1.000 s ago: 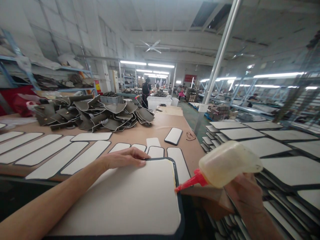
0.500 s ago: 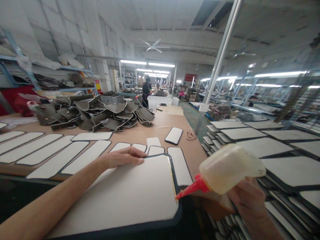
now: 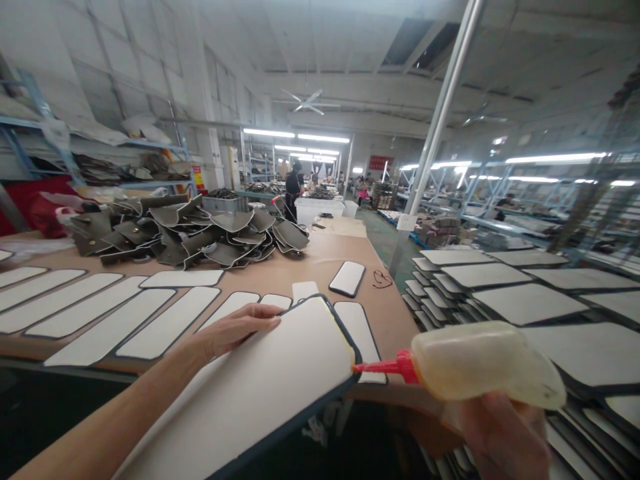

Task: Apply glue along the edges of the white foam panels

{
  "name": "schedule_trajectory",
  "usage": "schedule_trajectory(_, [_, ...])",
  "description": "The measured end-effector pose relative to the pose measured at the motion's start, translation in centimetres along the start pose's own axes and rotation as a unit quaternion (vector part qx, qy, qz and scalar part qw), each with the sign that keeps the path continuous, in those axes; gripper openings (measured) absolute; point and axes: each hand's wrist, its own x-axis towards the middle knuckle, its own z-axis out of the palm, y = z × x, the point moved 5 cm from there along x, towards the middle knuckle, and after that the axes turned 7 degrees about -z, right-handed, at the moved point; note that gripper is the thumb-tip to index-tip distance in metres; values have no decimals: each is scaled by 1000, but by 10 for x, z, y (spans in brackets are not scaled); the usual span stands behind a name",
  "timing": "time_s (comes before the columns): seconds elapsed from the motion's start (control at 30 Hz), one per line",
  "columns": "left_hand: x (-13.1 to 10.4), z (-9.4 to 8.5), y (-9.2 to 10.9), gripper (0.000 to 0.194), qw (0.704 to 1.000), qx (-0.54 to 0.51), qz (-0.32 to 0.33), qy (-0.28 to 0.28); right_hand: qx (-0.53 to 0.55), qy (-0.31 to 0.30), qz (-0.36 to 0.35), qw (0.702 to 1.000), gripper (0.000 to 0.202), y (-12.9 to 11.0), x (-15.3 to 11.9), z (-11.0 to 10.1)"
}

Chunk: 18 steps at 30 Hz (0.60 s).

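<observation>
My left hand (image 3: 245, 325) grips the far edge of a large white panel (image 3: 260, 387) with a dark rounded border, tilted in front of me. A thin yellowish line of glue (image 3: 342, 333) runs along the panel's right-hand edge. My right hand (image 3: 503, 430) is wrapped round a translucent squeeze glue bottle (image 3: 480, 363), partly filled with yellowish liquid. The bottle lies nearly level, and the tip of its red nozzle (image 3: 385, 367) meets the panel's right corner. Part of my right hand's fingers is hidden behind the bottle.
Similar white panels (image 3: 170, 323) lie in a row on the brown table (image 3: 320, 257). Behind them is a heap of grey-brown pieces (image 3: 200, 230). Stacked panels (image 3: 530, 303) stand at the right, near a metal post (image 3: 435, 127). A person (image 3: 294, 190) stands farther back.
The panel has turned, its right corner rising. The bottle has tipped from slanting down to nearly level, and its nozzle tip has followed the edge round to the corner.
</observation>
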Motion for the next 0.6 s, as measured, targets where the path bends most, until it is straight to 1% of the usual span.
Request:
schedule_trajectory(0.07, [2, 1, -4, 34, 1000, -15, 5, 16, 2, 33, -31, 999, 35, -9, -2, 6])
schedule_trajectory(0.17, [4, 5, -10, 36, 998, -48, -1, 40, 38, 52, -48, 997, 37, -21, -5, 19])
schedule_trajectory(0.27, [4, 7, -17, 38, 993, -85, -11, 86, 76, 36, -51, 995, 41, -25, -5, 28])
schedule_trajectory(0.33, [5, 8, -22, 39, 989, -103, -13, 106, 96, 20, -50, 994, 44, -22, -5, 30])
schedule_trajectory(0.4, [5, 9, -26, 37, 988, -116, -7, 104, 101, 3, -50, 994, 43, -18, -5, 31])
schedule_trajectory(0.47, [6, 11, -28, 36, 987, -134, 2, 91, 96, -7, -51, 994, 38, -14, -6, 30])
schedule_trajectory(0.53, [7, 13, -30, 35, 985, -153, 6, 81, 93, -4, -48, 995, 37, -12, -6, 30])
schedule_trajectory(0.6, [7, 14, -33, 35, 983, -167, 7, 78, 97, 10, -40, 994, 41, -10, -7, 30])
